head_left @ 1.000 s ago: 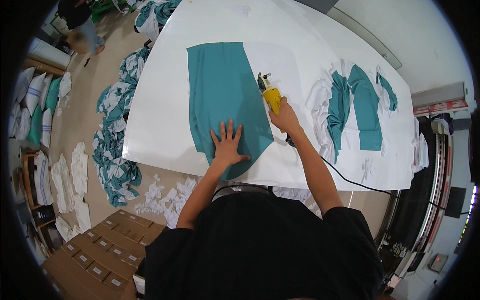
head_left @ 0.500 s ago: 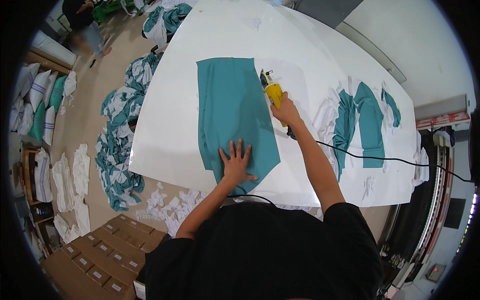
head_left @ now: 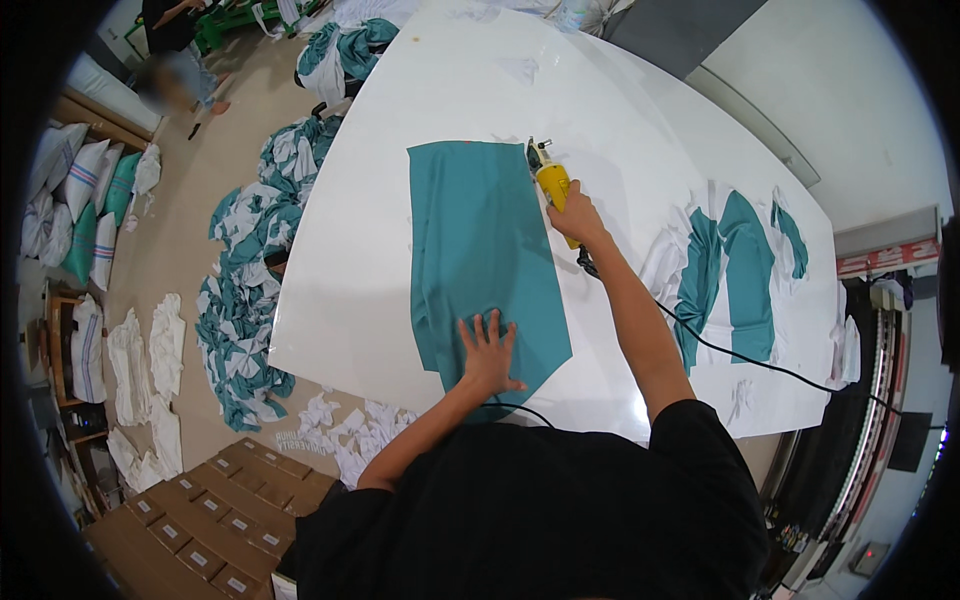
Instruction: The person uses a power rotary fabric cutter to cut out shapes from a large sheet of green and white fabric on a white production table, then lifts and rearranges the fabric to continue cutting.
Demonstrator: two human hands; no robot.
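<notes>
A teal piece of fabric (head_left: 480,235) lies spread on the white table (head_left: 350,270), its lower end pointed toward my body. My left hand (head_left: 488,355) presses flat on the lower part of the fabric, fingers spread. Around the yellow handle of an electric fabric cutter (head_left: 552,178) my right hand (head_left: 577,215) is closed. The cutter's metal head stands at the fabric's upper right corner. From its back a black cord (head_left: 740,352) runs to the right over the table.
Teal and white cut pieces (head_left: 745,270) lie on the table's right side. Heaped teal and white cloth (head_left: 245,340) lines the floor at left, with brown cartons (head_left: 215,510) at lower left. A person (head_left: 175,50) stands at the far left.
The view has shifted, so the table and fabric sit slightly lower and to the right. My left hand stays on the fabric, and the cutter remains by its upper right edge.
</notes>
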